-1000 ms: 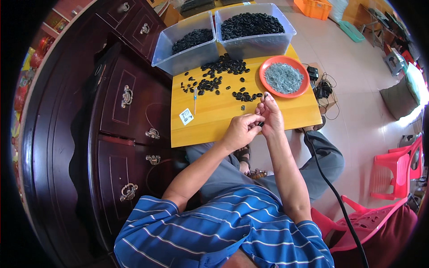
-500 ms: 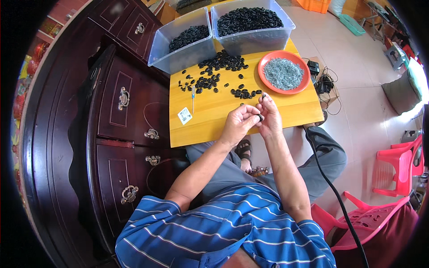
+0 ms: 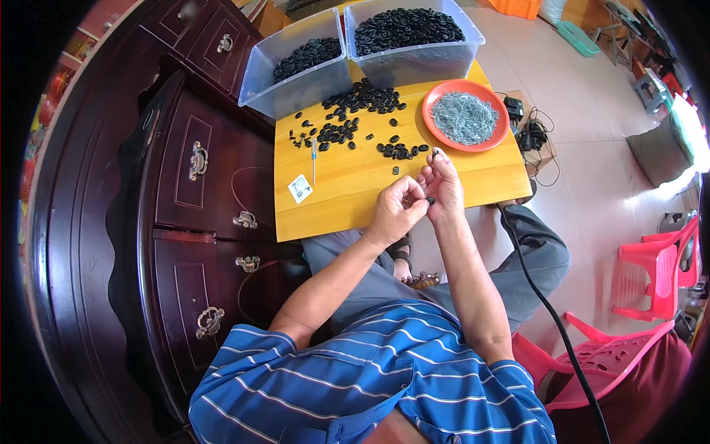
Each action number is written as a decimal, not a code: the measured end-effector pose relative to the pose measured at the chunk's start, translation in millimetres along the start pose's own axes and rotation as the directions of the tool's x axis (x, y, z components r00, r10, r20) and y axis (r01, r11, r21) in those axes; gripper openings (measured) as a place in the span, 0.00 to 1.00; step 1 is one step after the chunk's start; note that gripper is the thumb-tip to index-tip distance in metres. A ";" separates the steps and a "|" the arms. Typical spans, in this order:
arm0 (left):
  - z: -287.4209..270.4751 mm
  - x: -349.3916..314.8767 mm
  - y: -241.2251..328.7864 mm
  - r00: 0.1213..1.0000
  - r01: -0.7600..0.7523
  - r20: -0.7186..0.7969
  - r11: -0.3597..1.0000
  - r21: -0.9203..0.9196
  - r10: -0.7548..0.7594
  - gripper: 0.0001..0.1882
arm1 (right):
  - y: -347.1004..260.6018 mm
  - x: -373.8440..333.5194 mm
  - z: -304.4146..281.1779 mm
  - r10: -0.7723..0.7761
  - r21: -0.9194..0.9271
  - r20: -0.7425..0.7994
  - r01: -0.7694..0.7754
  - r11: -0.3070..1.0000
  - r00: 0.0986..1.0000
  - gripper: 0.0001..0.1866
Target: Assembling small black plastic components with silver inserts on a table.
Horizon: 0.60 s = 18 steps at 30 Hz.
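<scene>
Both my hands meet just over the near edge of the yellow table [image 3: 355,203]. My left hand [image 3: 395,212] pinches a small black oval piece [image 3: 430,200] between thumb and fingers, against the palm side of my right hand [image 3: 446,188]. The right hand's fingers are bent, with a small dark piece [image 3: 435,153] at the thumb and fingertip; its kind is too small to tell. Beyond the hands lie a small square black piece [image 3: 396,170] and loose black oval pieces [image 3: 362,100]. A thin screwdriver-like tool [image 3: 314,157] with a blue handle lies to the left.
Two clear plastic bins [image 3: 296,95] [image 3: 414,68] of black pieces stand at the back. An orange plate [image 3: 506,122] holds many small silvery metal pieces. A white printed card [image 3: 300,189] lies at left. Dark wooden drawers [image 3: 196,214] flank the table; a pink chair [image 3: 592,359] stands at right.
My left fingers have curled in more around the black oval piece, and the left hand has dropped slightly. The square piece on the table shows more fully. The whole view has shifted a little.
</scene>
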<state>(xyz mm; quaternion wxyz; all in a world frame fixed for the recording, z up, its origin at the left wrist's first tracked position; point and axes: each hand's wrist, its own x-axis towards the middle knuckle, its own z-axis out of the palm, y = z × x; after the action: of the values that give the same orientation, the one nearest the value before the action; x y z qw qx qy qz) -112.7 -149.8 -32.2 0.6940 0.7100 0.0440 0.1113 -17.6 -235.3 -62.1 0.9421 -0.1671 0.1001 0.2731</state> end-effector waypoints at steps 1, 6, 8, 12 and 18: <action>0.4 -2.1 3.7 1.000 -0.007 0.001 0.995 0.103 0.007 0.07 | -0.4 -1.4 1.7 -0.006 -0.016 -0.017 0.006 1.000 1.000 0.09; 0.6 -7.7 18.8 0.993 -0.094 0.107 0.927 0.363 0.058 0.09 | 0.9 -3.2 2.8 -0.022 -0.095 -0.025 0.020 0.995 0.999 0.09; -7.2 -7.1 16.2 0.993 -0.065 0.110 0.943 0.327 0.031 0.10 | 1.6 -2.3 -1.9 -0.037 -0.166 0.004 0.038 0.985 0.999 0.09; -29.4 -0.4 15.0 1.000 -0.018 0.024 0.962 0.274 0.012 0.12 | 0.3 -9.0 -2.7 -0.072 -0.392 0.041 0.083 0.916 0.997 0.09; -59.8 23.1 10.6 0.982 -0.104 -0.125 0.963 0.250 0.139 0.11 | 5.0 -14.2 0.9 -0.145 -0.626 0.140 0.201 0.753 0.979 0.07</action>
<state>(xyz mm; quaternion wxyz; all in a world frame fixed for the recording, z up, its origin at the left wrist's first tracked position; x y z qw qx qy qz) -104.4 -86.7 -18.6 0.5891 0.7810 0.0626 0.1976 -32.1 -237.8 -58.5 0.8539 -0.4737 -0.0533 0.2090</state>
